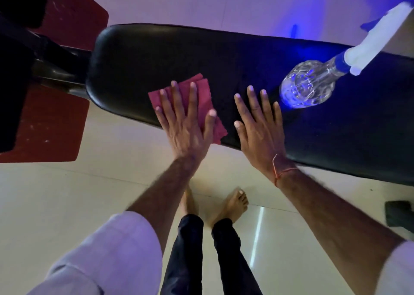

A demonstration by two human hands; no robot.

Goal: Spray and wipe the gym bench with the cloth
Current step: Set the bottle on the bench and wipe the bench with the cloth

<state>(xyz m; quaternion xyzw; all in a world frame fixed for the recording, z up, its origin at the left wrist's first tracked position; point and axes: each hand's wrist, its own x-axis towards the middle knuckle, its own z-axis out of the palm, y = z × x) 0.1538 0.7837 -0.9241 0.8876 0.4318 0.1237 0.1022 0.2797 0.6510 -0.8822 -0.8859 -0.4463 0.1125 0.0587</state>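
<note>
Pressing flat on a folded pink cloth (202,106), the left hand (186,124) lies with fingers (192,97) spread wide, gripping nothing, pinning the cloth to the black padded worktop (156,55) near its front edge. Just beside it, the right hand (261,129) rests palm-down on the bare padding, fingers splayed and empty. Farther right, a clear spray bottle (307,86) with a white-and-blue trigger head stands on the worktop, close to the right fingertips.

- Left hand (184,124) flat, fingers spread, pressing pink cloth (201,88) onto black surface (156,55).
- Right hand (261,126) flat beside it.
- Spray bottle (311,84) stands near.
</note>
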